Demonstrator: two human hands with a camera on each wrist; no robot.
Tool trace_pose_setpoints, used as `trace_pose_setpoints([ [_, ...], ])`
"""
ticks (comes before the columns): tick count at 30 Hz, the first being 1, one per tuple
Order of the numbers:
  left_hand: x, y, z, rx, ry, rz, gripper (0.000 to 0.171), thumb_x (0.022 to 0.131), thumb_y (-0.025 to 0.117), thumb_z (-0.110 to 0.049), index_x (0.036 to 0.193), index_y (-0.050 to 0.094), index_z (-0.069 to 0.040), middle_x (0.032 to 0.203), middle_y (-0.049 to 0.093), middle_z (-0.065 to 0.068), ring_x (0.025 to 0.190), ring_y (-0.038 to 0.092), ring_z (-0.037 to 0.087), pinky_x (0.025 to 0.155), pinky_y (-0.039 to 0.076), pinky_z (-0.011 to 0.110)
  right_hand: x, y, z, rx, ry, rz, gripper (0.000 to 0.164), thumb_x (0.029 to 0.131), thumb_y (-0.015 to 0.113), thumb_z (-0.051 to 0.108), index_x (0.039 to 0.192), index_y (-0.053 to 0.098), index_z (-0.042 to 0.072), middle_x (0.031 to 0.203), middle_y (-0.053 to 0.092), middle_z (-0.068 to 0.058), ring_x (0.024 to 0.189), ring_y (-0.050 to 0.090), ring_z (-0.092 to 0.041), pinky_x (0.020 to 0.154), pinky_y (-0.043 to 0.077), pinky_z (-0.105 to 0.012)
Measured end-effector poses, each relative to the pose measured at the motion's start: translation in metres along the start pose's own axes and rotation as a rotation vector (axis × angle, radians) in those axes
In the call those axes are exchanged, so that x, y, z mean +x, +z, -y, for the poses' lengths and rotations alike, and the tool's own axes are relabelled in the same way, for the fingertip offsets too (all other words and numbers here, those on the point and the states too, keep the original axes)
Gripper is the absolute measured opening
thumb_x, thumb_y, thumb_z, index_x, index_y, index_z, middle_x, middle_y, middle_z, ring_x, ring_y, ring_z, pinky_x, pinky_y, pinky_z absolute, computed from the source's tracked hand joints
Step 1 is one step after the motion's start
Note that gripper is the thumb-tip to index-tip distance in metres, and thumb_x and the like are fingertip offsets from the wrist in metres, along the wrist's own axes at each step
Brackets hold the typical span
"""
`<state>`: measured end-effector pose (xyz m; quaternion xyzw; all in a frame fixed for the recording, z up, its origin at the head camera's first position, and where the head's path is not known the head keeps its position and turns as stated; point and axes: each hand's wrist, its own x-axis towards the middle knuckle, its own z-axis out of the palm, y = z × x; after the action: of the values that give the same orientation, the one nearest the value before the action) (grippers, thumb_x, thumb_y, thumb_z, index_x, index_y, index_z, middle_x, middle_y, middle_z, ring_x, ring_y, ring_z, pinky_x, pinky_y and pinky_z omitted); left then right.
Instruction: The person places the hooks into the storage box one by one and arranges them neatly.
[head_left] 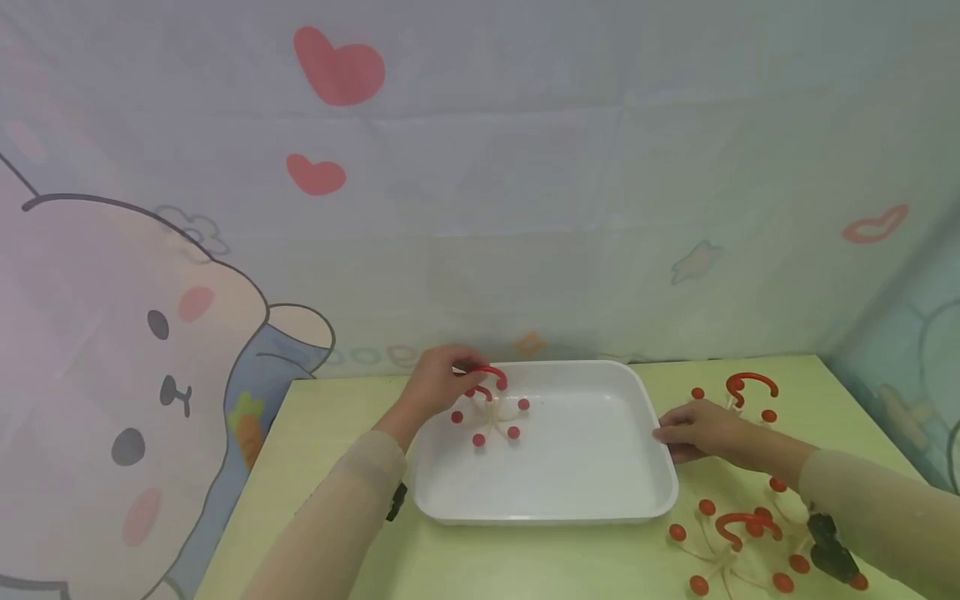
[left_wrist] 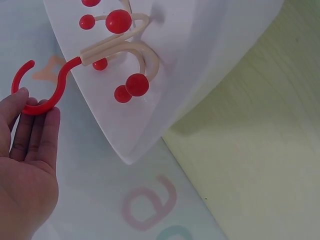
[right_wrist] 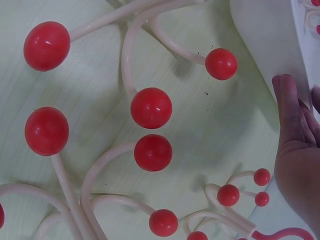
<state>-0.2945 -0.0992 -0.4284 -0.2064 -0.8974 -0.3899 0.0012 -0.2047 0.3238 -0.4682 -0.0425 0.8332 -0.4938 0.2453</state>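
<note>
A white tray stands mid-table. In its left part is a ball-tipped claw massager, with cream prongs, red ball tips and a red hook handle. My left hand pinches the curve of that red hook between thumb and fingers, just over the tray's back left corner. The prongs spread inside the tray, close over its floor. At the tray's right side my right hand grips the edge, its fingers along the outer wall and the thumb at the rim.
Several similar massagers lie on the pale green table to the tray's right, one at the back and others nearer the front. Behind the table hangs a printed cloth, close to the tray's far rim.
</note>
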Motion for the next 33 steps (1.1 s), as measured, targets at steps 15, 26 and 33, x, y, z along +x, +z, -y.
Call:
trace_pose_setpoints([
  [15, -0.006, -0.008, -0.002, -0.015, -0.031, 0.021, 0.033, 0.095, 0.083, -0.012, 0.126, 0.077, -0.007, 0.113, 0.078, 0.006, 0.107, 0.074, 0.026, 0.095, 0.068, 0.038, 0.0, 0.002, 0.003, -0.009, 0.009, -0.018, 0.03, 0.104, 0.07, 0.013, 0.121, 0.071, -0.011, 0.107, 0.077, -0.014, 0.092, 0.077, -0.023, 0.084, 0.071, -0.038],
  [26, -0.011, -0.028, -0.003, -0.005, -0.027, 0.073, 0.04, 0.094, 0.085, -0.022, 0.13, 0.076, -0.009, 0.128, 0.075, 0.011, 0.117, 0.07, 0.028, 0.105, 0.064, 0.042, 0.0, 0.0, 0.003, -0.04, 0.013, -0.025, 0.028, 0.105, 0.07, 0.015, 0.119, 0.073, -0.009, 0.106, 0.077, -0.011, 0.093, 0.077, -0.022, 0.086, 0.071, -0.039],
  [33, -0.019, -0.04, -0.004, 0.041, -0.025, 0.096, 0.041, 0.094, 0.085, -0.02, 0.132, 0.075, -0.009, 0.131, 0.073, 0.013, 0.119, 0.069, 0.031, 0.105, 0.064, 0.044, -0.002, 0.002, 0.006, -0.043, 0.019, -0.03, 0.028, 0.105, 0.07, 0.015, 0.12, 0.072, -0.009, 0.107, 0.077, -0.011, 0.093, 0.077, -0.022, 0.086, 0.071, -0.04],
])
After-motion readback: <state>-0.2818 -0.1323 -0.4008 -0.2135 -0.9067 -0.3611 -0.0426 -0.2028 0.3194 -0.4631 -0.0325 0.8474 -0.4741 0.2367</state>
